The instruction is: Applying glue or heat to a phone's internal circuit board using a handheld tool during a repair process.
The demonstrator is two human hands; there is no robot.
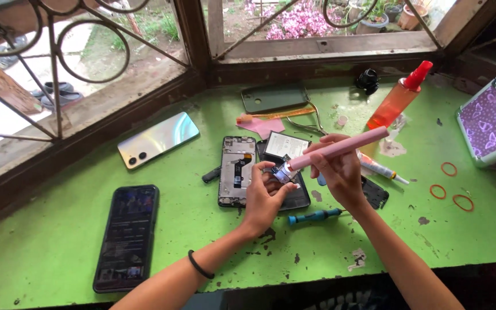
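My right hand (pixel 340 172) grips a long pink tool (pixel 340 148) held slantwise, its metal tip down at the left. My left hand (pixel 262 195) pinches a small dark part (pixel 282 172) right at that tip. Both hands hover over an opened phone (pixel 285 166) with its battery showing, on a green table (pixel 202 229). Just left of it lies an opened phone frame (pixel 236 170) with a board inside. A blue-handled screwdriver (pixel 316 216) lies below my right hand.
A black phone (pixel 126 236) lies front left, a shiny phone back (pixel 157 139) beyond it. Tweezers (pixel 311 123), a dark cover (pixel 274 96), an orange spray bottle (pixel 400 97), a glue tube (pixel 381 169), red rubber rings (pixel 448 169) and a purple case (pixel 492 120) lie around. Barred windows stand behind.
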